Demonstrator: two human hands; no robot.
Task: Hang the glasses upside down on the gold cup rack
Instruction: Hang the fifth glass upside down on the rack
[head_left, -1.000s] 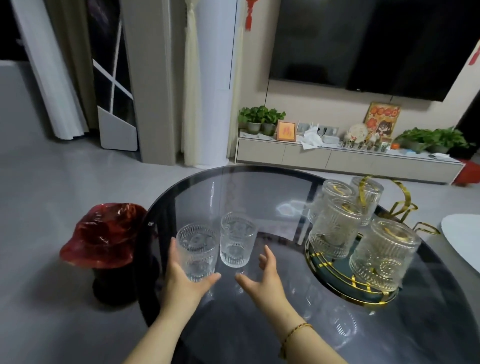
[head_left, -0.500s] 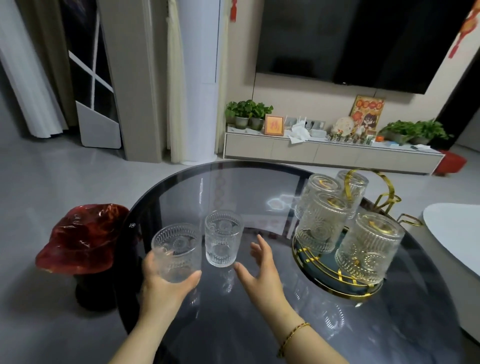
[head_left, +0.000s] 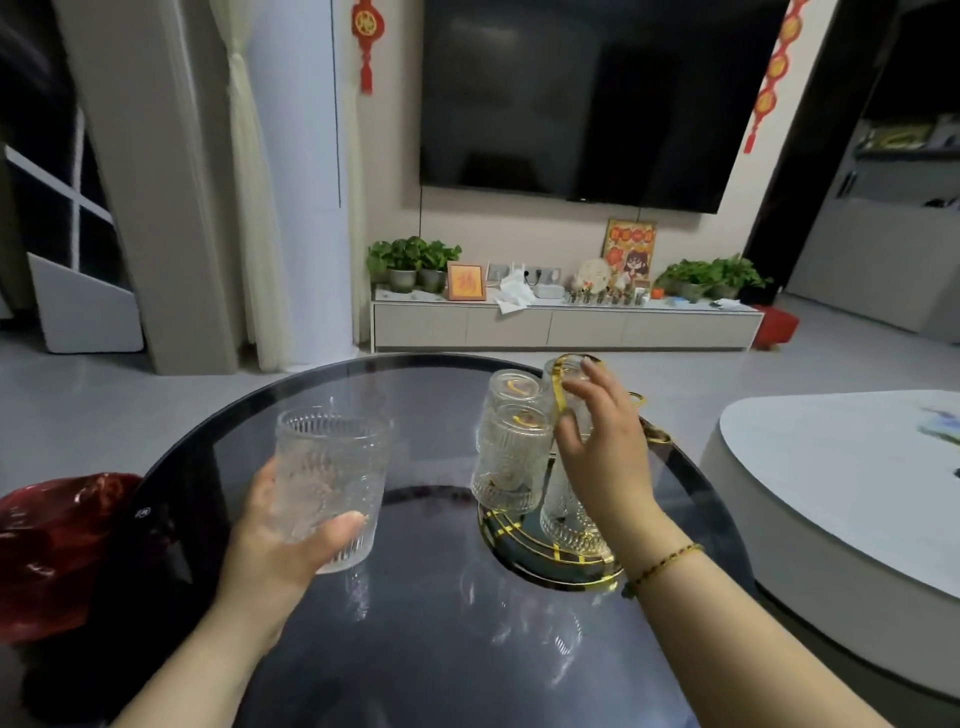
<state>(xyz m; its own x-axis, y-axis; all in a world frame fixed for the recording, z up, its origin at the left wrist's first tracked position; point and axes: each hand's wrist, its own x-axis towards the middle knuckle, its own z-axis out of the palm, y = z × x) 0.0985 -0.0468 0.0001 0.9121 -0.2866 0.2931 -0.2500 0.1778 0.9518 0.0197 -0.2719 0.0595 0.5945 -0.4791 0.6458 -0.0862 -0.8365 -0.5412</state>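
My left hand (head_left: 275, 551) is shut on a ribbed clear glass (head_left: 332, 467) and holds it upright above the left side of the round dark glass table (head_left: 441, 639). The gold cup rack (head_left: 524, 545) stands on the table's right side with several glasses hung upside down on it, among them one at the front (head_left: 511, 457) and one behind (head_left: 511, 389). My right hand (head_left: 608, 452) reaches over the rack with fingers apart, fingertips by its gold loop handle (head_left: 558, 384), and covers part of the rack. The second loose glass is not visible.
A shiny red object (head_left: 57, 551) sits low, off the table's left edge. A white rounded table (head_left: 841, 488) is close on the right. A TV cabinet (head_left: 566, 325) with plants stands against the far wall.
My left hand has lifted its glass off the table. My right hand has moved from the table's middle, right and up to the rack. The view has tilted upward.
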